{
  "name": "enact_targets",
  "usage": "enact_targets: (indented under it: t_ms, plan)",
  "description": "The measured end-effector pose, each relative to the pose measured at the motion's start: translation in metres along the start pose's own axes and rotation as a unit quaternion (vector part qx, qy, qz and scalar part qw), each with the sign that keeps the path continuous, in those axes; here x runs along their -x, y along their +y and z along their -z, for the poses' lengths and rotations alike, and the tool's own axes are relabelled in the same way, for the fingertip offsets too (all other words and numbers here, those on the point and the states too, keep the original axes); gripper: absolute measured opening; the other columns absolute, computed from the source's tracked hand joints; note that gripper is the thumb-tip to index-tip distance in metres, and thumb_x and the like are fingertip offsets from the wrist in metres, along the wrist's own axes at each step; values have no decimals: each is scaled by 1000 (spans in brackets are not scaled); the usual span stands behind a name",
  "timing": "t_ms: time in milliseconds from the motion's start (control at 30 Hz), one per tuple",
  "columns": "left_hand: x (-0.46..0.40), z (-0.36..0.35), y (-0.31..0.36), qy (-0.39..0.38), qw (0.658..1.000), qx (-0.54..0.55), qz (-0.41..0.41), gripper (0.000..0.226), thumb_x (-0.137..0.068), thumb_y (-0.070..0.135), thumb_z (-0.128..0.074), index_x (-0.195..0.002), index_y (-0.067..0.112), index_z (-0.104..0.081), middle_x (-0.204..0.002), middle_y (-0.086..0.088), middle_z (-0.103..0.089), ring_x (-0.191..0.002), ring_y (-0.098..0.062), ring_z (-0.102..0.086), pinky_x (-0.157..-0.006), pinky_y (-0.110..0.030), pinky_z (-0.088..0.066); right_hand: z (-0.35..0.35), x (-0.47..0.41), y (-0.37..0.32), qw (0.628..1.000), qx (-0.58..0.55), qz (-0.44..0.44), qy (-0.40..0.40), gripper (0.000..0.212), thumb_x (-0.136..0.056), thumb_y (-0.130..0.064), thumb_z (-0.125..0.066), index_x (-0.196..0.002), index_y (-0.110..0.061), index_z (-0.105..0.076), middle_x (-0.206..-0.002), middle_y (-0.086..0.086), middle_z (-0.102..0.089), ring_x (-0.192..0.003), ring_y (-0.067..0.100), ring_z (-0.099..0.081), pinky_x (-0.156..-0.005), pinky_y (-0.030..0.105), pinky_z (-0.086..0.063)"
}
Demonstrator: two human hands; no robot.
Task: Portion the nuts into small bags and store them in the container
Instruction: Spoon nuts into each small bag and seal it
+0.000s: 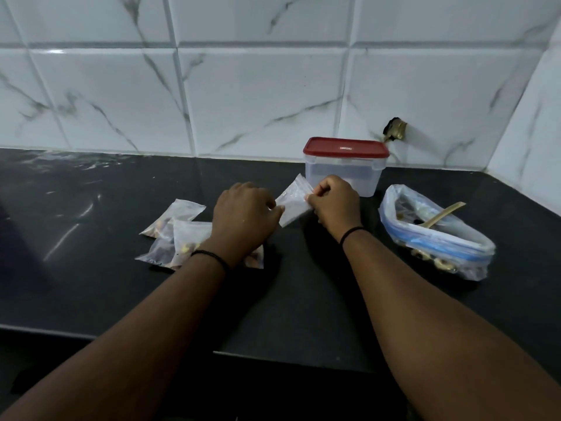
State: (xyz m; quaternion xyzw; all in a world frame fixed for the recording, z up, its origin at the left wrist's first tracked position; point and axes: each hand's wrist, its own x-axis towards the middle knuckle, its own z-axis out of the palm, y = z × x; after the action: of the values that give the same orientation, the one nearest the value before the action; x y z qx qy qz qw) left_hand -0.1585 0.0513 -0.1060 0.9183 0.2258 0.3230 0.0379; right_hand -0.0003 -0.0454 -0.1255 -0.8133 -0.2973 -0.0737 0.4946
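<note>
— What are the hands doing?
— Both pinch one small clear bag [294, 205] above the middle of the black bench [91, 208]: the left hand [243, 211] at its left edge, the right hand [335, 203] at its right, fingers curled.
— And the rest?
— The red-lidded container [346, 168] stands closed near the back edge. Filled bags [173, 235] lie left; the big bag of nuts [437, 238] sits right, a spoon [443, 214] in it.

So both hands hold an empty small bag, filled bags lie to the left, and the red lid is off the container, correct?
Not quite: in the head view the red lid sits closed on the container. The rest stands: left hand and right hand pinch the empty small bag, filled bags left.
</note>
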Motion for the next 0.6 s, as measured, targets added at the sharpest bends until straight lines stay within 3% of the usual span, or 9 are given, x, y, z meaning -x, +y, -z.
enact_targets:
  t_ms: [100,233,300,400,500,600]
  plan:
    - [-12,-2,33,28,978,183,100,41,-88,41,-64,-58,14,-56,-57,1,-56,-63,-23,-58,-53,-28,-35,30,21,-5,996,11,63,60,14,-84,-18,-73,-80,-18,-59,-75,-6,-64,-72,15,-62,-69,31,-52]
    - [-26,-12,86,-21,874,446,192,45,-89,44,-67,-74,1,-69,-65,-7,-70,-58,-21,-67,-54,-32,-55,70,51,-1,977,64,171,106,17,-87,-19,-73,-83,-17,-57,-77,-4,-64,-70,11,-59,-63,24,-47]
    - [-27,-23,101,-36,847,489,207,38,-88,37,-71,-77,0,-70,-67,-8,-71,-56,-17,-67,-48,-27,-52,78,56,5,974,64,178,125,15,-85,-16,-76,-82,-15,-60,-76,-3,-65,-69,11,-60,-62,26,-49]
    - [-28,-35,107,-37,820,524,225,21,-88,18,-72,-73,3,-71,-67,-11,-71,-59,-22,-69,-50,-28,-53,77,53,8,983,12,145,115,9,-83,-18,-76,-84,-16,-67,-79,-6,-69,-73,10,-64,-68,30,-56]
    - [-30,-42,99,-28,811,536,235,15,-87,11,-71,-73,8,-74,-70,-13,-72,-64,-29,-72,-59,-36,-59,72,45,8,989,-18,121,87,8,-84,-28,-70,-86,-21,-70,-81,-10,-71,-77,7,-67,-72,34,-58]
    - [-30,-41,92,-50,815,539,208,12,-90,11,-69,-80,6,-75,-74,-15,-74,-68,-30,-73,-59,-32,-57,72,38,9,992,-28,94,81,14,-86,-32,-71,-92,-20,-71,-86,-8,-74,-82,7,-70,-75,36,-60]
